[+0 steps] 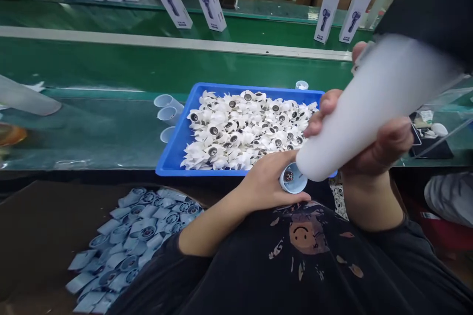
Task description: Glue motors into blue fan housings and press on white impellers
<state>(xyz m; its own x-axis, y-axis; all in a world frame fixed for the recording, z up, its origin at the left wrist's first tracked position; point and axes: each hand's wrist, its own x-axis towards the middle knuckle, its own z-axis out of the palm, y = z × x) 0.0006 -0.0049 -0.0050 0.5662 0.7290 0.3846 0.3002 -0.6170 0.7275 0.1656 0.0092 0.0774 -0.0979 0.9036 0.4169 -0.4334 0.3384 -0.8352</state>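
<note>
Blue rectangular plastic tray point(178, 137): at the middle of the bench, heaped with white bladed fan wheels point(240, 132) with dark round hubs.
Brown carton point(37, 236): near left, below the bench; a loose pile of light-blue plastic housings point(144, 231) in it.
Light-blue cylindrical cups point(169, 114): three just left of the tray.
Small pale round cup point(302, 85): beyond the tray's far right edge, white contents inside.
Held light-blue round housing point(294, 184): at the tray's near right edge, open end up, a dark part inside.
Left hand point(264, 179): clasped around that housing, forearm reaching from the near left.
Right hand point(369, 159): raised on the right, behind a blurred frosted-white cylinder point(364, 103), fingers left, thumb right; cannot tell whether it grips.
Hands: apart, cylinder's rounded end by the housing.
</note>
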